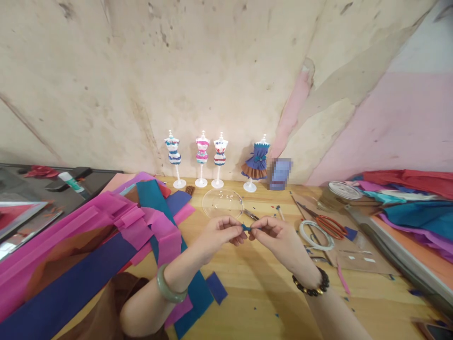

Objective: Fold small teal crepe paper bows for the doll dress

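Between the fingertips of both hands is a small twisted piece of teal crepe paper (pixel 246 227), held above the wooden table. My left hand (pixel 224 232), with a green bangle on its wrist, pinches one end. My right hand (pixel 272 231), wearing a dark bead bracelet, pinches the other end. Just beyond the hands lies a clear round dish (pixel 222 204) with tiny beads or bits in it. A mini dress form (pixel 259 160) in a blue and brown paper dress stands at the back. To its left are three white mini dress forms (pixel 202 153) with coloured bands.
Pink, blue and teal crepe paper strips (pixel 134 217) cover the left side. Orange-handled scissors (pixel 329 224), a roll of white tape (pixel 316 235) and tweezers (pixel 251 214) lie to the right. Folded coloured paper (pixel 417 212) is stacked at far right. A glue stick (pixel 71 182) rests at far left.
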Demonstrator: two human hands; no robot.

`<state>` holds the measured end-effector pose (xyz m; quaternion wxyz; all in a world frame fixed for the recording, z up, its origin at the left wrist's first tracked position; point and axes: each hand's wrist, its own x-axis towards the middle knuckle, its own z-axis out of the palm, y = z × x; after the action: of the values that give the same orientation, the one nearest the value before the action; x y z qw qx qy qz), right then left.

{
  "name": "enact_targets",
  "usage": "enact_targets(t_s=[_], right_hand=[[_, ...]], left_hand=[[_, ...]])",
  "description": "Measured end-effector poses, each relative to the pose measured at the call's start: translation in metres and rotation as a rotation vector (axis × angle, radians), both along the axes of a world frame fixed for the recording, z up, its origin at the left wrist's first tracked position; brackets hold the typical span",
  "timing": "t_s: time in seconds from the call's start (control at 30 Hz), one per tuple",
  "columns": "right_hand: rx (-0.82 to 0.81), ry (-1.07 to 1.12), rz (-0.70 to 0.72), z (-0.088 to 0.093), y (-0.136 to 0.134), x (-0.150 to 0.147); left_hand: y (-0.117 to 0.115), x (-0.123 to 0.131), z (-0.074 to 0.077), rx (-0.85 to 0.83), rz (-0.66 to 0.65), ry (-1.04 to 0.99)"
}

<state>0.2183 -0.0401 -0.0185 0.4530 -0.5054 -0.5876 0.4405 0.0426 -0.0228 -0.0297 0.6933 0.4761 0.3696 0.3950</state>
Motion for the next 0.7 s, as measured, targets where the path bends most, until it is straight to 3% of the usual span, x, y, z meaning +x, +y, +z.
enact_targets(t_s=[0.23, 0.7], right_hand=[[0.019, 0.003, -0.046, -0.0027, -0.0005, -0.0031], [0.101, -0.046, -0.119, -0.0098, 0.0012, -0.0038]], left_hand=[[0.0001, 0.0019, 0.0037, -0.041, 0.102, -0.016], [-0.0026, 0.0032, 0.0043, -0.112, 0.064, -0.133]])
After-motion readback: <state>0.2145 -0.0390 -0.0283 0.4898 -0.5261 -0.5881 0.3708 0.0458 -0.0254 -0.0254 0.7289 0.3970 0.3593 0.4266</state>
